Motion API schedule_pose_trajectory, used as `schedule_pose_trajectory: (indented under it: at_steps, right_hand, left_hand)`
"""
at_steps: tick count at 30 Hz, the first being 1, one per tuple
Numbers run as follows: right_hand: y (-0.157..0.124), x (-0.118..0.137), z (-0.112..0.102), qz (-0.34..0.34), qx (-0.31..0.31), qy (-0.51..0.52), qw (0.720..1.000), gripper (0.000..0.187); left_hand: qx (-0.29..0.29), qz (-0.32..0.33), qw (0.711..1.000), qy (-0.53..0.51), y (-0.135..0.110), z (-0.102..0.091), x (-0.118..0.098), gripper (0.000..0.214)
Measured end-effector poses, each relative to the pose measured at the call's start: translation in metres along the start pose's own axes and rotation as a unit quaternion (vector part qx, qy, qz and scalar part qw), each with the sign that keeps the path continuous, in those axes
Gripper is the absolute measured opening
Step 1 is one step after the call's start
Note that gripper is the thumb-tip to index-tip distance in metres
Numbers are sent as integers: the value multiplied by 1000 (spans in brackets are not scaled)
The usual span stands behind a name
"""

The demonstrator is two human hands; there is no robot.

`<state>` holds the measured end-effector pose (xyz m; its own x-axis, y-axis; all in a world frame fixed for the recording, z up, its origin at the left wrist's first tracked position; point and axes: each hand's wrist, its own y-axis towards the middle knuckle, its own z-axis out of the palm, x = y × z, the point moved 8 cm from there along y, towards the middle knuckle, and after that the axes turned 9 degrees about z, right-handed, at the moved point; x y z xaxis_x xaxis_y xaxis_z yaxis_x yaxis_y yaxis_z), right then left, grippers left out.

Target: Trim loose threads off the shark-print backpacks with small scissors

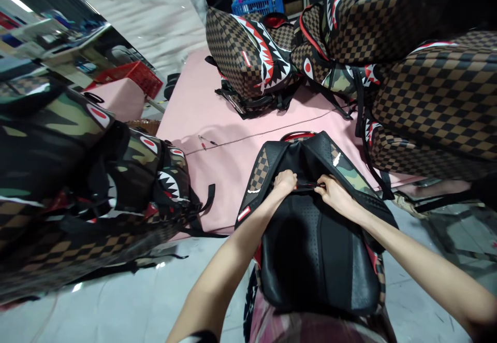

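Note:
A black-backed backpack (295, 249) with checkered and camouflage sides rests against my lap and the table edge, its back panel facing me and its shoulder straps folded toward the far end. My left hand (286, 180) is closed in a fist at the upper part of that panel. Close by, my right hand (330, 190) pinches at the same edge, thumb and fingers together. A thin dark strip of the backpack runs between the two hands. Small reddish bits show at the fingertips; what they are is too small to tell.
On the pink table (221, 172) lies a small red-and-black tool (202, 143). Checkered shark-mouth backpacks (248, 53) stand at the back and right. Camouflage backpacks (135, 167) are piled at left. A blue crate (258, 0) and red crate (143, 76) stand farther off.

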<state>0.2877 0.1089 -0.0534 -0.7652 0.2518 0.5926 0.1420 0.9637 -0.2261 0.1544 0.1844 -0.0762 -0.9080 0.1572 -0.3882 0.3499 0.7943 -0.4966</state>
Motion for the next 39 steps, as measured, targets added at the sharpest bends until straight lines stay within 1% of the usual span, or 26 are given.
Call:
schedule_pose_trajectory:
  at_steps: [2, 3, 4, 7, 9, 11, 14, 16, 18, 22, 24, 26, 28, 30, 34, 39]
  right_hand:
    - [0, -1, 0, -1, 3, 2, 1000, 9]
    - [0, -1, 0, -1, 4, 2, 1000, 9]
    - [0, -1, 0, -1, 6, 2, 1000, 9]
    - [1, -2, 0, 8, 11, 5, 1000, 10]
    - [1, -3, 1, 12, 15, 12, 1000, 10]
    - [2, -2, 1, 10, 16, 16, 1000, 10]
    - [3, -2, 3, 3, 15, 13, 1000, 11]
    - [3, -3, 4, 3, 18, 11, 1000, 10]
    - [4, -1, 3, 7, 23, 10, 1000, 11]
    - [9, 7, -8, 30, 45, -10, 998, 14]
    - [14, 15, -14, 33, 56, -49, 997, 16]
    - [21, 26, -17, 15, 63, -103, 993, 16]
    - [28, 34, -16, -2, 70, -144, 987, 16]
    - [35, 38, -11, -8, 76, -162, 984, 16]
    - [44, 42, -1, -7, 87, -172, 981, 17]
    - [45, 43, 3, 4, 91, -175, 980, 14]
  left_hand:
    - [9, 24, 1000, -5, 2, -3, 0, 48]
    - [12, 39, 999, -5, 1, -4, 0, 48]
    - [15, 52, 999, -4, 0, -4, -1, 44]
    - [12, 78, 997, 6, -4, -5, -2, 22]
    - [2, 84, 996, 22, -8, -6, -5, 18]
    - [-15, 91, 995, 46, -14, -5, -11, 19]
    - [-47, 102, 990, 87, -24, -1, -21, 22]
    - [-67, 107, 986, 106, -29, 3, -25, 29]
    - [-79, 102, 985, 112, -31, 6, -25, 31]
    - [-83, 66, 990, 94, -24, 5, -13, 26]
    - [-77, 44, 993, 82, -20, 3, -7, 26]
    - [-73, 25, 995, 70, -18, 0, -3, 27]
    - [-73, 12, 995, 61, -18, -1, -1, 27]
    - [-74, 5, 996, 53, -19, -2, 0, 28]
    - [-75, -1, 996, 43, -19, -1, 1, 28]
    - [-77, 2, 996, 38, -18, 0, 2, 27]
